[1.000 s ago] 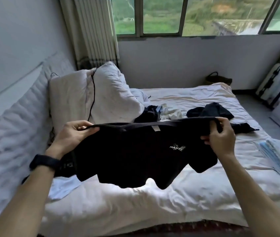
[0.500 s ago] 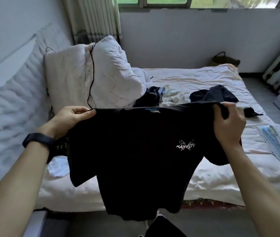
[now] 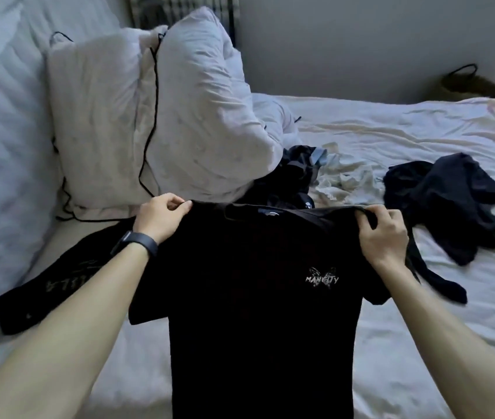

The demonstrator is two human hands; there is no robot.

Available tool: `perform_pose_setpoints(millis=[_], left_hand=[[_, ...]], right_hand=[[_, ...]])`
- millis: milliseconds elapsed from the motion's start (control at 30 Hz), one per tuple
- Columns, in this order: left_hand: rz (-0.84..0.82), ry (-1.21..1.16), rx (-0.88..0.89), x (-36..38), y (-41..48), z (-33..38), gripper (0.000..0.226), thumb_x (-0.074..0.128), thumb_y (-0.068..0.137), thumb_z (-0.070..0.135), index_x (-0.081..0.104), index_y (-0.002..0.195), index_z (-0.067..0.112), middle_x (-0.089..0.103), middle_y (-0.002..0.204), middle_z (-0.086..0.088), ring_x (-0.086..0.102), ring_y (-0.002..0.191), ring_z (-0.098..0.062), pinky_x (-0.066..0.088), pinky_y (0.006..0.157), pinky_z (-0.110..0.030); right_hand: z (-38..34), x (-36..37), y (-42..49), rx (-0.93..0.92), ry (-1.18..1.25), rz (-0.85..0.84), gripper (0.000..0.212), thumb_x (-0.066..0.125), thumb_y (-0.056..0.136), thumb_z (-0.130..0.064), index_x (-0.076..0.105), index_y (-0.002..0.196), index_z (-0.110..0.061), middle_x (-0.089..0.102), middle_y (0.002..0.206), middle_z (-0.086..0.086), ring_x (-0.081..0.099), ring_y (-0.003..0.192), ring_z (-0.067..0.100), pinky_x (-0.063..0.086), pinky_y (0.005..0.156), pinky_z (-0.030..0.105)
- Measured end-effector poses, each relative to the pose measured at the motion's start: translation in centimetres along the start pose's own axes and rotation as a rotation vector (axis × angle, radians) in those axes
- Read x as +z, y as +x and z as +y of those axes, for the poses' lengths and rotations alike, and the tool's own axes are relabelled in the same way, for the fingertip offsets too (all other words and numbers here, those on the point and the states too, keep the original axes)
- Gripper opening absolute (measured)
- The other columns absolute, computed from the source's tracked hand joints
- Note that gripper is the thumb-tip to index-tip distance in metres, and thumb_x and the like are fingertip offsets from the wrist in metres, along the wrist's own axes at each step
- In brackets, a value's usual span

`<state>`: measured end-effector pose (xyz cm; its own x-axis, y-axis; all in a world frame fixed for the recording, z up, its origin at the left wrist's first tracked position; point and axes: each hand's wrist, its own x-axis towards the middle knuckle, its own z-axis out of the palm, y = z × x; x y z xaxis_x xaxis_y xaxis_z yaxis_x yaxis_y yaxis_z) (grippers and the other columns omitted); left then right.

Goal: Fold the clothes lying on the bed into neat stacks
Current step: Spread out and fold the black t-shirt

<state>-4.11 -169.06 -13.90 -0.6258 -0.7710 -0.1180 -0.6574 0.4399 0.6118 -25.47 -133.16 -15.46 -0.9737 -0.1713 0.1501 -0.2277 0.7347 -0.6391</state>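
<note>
Head view: a person holds a black T-shirt (image 3: 255,313) up by its shoulders over the near edge of the bed (image 3: 406,134). The left hand (image 3: 161,220) pinches the shirt's left shoulder seam, fingers curled round the cloth. The right hand (image 3: 382,234) grasps the right shoulder with a bunch of fabric gathered under its fingers. A dark wristband (image 3: 136,241) sits on the left wrist. The shirt hangs with its front toward the camera, collar at the top between the hands, both short sleeves drooping below the wrists and the hem running out of the bottom of the frame. A small pale logo (image 3: 321,278) with wings and lettering sits on the chest toward the right.

On the white sheet behind the shirt lies a crumpled heap of dark and pale clothes (image 3: 319,170), just right of two white pillows (image 3: 198,116) propped at the far left. A black cable (image 3: 154,101) trails down between the pillows. To the right, apart from the heap, a dark garment (image 3: 446,192) lies spread and rumpled, one long strip reaching toward the near side. At the near left, partly under the left forearm, another black garment (image 3: 49,285) with faint lettering lies flat on the bed. A bag with dark handles (image 3: 476,84) sits by the far wall.
</note>
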Motion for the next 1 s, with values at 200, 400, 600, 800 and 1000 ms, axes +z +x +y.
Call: perform_pose_setpoints(millis=[200, 400, 600, 800, 1000], left_hand=[[-0.177, 0.291, -0.017, 13.7, 0.7, -3.4, 0.060, 0.059, 0.091, 0.047, 0.039, 0.146, 0.035, 0.032, 0.151, 0.000, 0.031, 0.138, -0.029, 0.028, 0.111, -0.044], [-0.414, 0.282, -0.416, 21.6, -12.9, -13.1, 0.065, 0.060, 0.092, 0.042, 0.030, 0.150, 0.035, 0.018, 0.160, -0.002, 0.026, 0.143, -0.030, 0.027, 0.115, -0.046], [-0.262, 0.034, -0.856, 21.8, -23.6, -21.6, 0.073, 0.068, 0.090, 0.039, 0.029, 0.148, 0.019, 0.033, 0.147, -0.017, 0.041, 0.131, -0.042, 0.038, 0.105, -0.051], [-0.477, -0.152, -0.700, 22.0, -28.4, -27.4, 0.049, 0.066, 0.094, 0.038, 0.056, 0.133, 0.009, 0.062, 0.127, -0.004, 0.059, 0.117, -0.032, 0.048, 0.091, -0.039], [-0.359, -0.563, -0.751, 20.3, -31.7, -30.3, 0.032, 0.068, 0.093, 0.029, 0.063, 0.119, 0.010, 0.067, 0.119, -0.005, 0.064, 0.110, -0.024, 0.051, 0.092, -0.038]], right_hand=[[6.4, 12.8, 0.9, 0.107, -0.185, -0.494, 0.058, 0.061, 0.097, -0.035, 0.043, 0.149, -0.019, 0.032, 0.158, 0.008, 0.039, 0.141, 0.030, 0.035, 0.111, 0.041], [16.1, 15.9, -14.4, 0.485, -0.208, -0.723, 0.068, 0.064, 0.095, -0.034, 0.036, 0.152, -0.009, 0.032, 0.156, 0.017, 0.034, 0.144, 0.033, 0.030, 0.119, 0.042], [21.8, 12.0, -26.7, 0.730, -0.216, -0.610, 0.073, 0.064, 0.094, -0.042, 0.035, 0.151, -0.008, 0.040, 0.149, 0.018, 0.039, 0.139, 0.036, 0.036, 0.111, 0.049], [26.6, 10.3, -31.4, 0.917, -0.037, -0.566, 0.053, 0.074, 0.088, -0.046, 0.060, 0.123, -0.009, 0.067, 0.115, 0.009, 0.065, 0.102, 0.031, 0.051, 0.083, 0.039], [29.0, 7.1, -35.5, 0.802, 0.081, -0.406, 0.023, 0.076, 0.087, -0.040, 0.074, 0.092, -0.018, 0.075, 0.088, -0.001, 0.071, 0.090, 0.025, 0.057, 0.081, 0.043]])
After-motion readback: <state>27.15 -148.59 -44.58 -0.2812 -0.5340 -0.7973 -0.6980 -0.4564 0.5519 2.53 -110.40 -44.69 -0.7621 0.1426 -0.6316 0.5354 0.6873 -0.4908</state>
